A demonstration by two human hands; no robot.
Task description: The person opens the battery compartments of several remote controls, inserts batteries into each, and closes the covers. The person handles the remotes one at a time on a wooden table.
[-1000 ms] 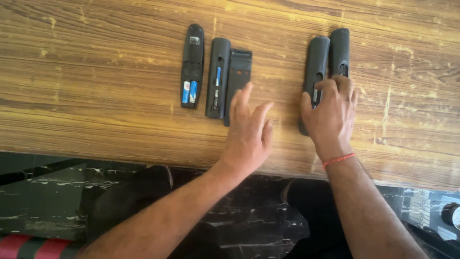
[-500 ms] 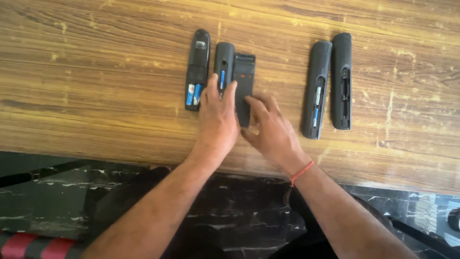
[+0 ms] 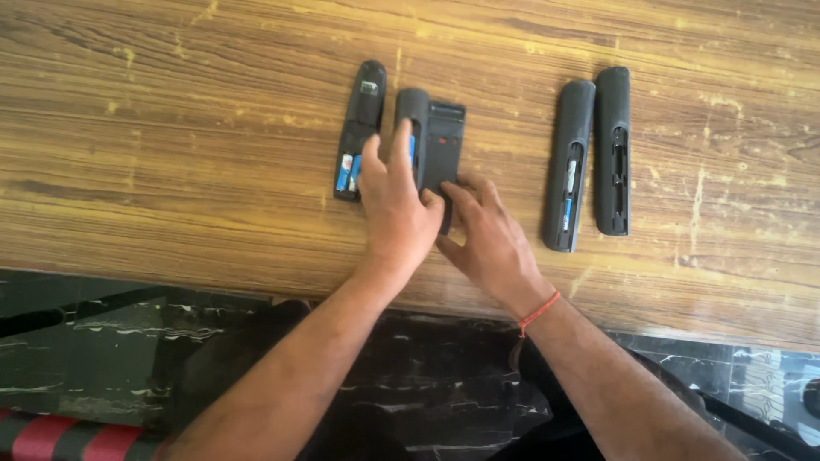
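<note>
Closest to the camera, a dark marble-looking floor (image 3: 410,401) with white veins is showing below the table edge, plus a bit of red and dark striped fabric (image 3: 51,435) sitting in the bottom left corner. Past that, a worn wooden table (image 3: 171,171) with yellowish scuffs is filling the rest of the view.

The left hand (image 3: 395,209) is lying mostly flat and loosely open on the table, index finger stretching up along a slim dark remote (image 3: 411,107) that's lying back-up with its battery slot open. The right hand (image 3: 487,239), red thread bracelet (image 3: 538,312) on the wrist, is half open too, fingertips touching the lower end of a wider dark remote (image 3: 444,141) sitting right beside the slim one. Neither hand is really gripping anything, just pressing and touching.

Just left of those, another remote (image 3: 360,128) is showing blue batteries. Well off to the right, two more remotes (image 3: 589,162) are lying side by side with backs open.
</note>
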